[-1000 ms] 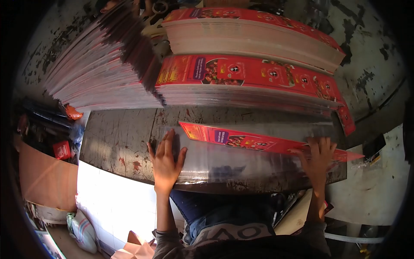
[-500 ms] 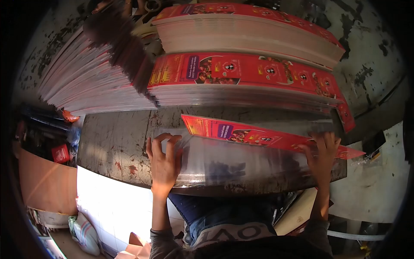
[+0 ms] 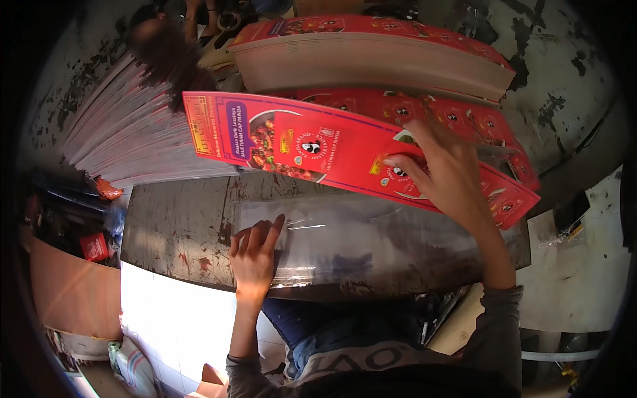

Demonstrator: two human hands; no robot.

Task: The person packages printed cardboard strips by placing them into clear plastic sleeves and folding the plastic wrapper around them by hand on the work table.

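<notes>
My right hand [image 3: 451, 172] grips a long red printed card [image 3: 358, 149], thumb on its front face and fingers at the far edge. The card is raised and tilted over the table, its left end reaching toward the fanned stack. My left hand [image 3: 254, 255] rests at the left end of a pile of clear plastic sleeves [image 3: 378, 232], fingers bent and slightly apart, forefinger tip on the plastic. A stack of the same red cards [image 3: 458, 116] lies behind the raised card, partly hidden by it and by my right hand.
Farther back stands a taller stack of red cards [image 3: 371, 63]. A fanned stack with pale edges [image 3: 133, 126] leans at the left. The worn dark table [image 3: 179, 219] has its edge near my body. At lower left are a brown carton [image 3: 73, 285] and a white sack [image 3: 133, 365].
My right hand has lifted the red card up and away from the plastic sleeves, toward the stacks, turning its printed face more into view. My left hand has stayed near the sleeves' left end.
</notes>
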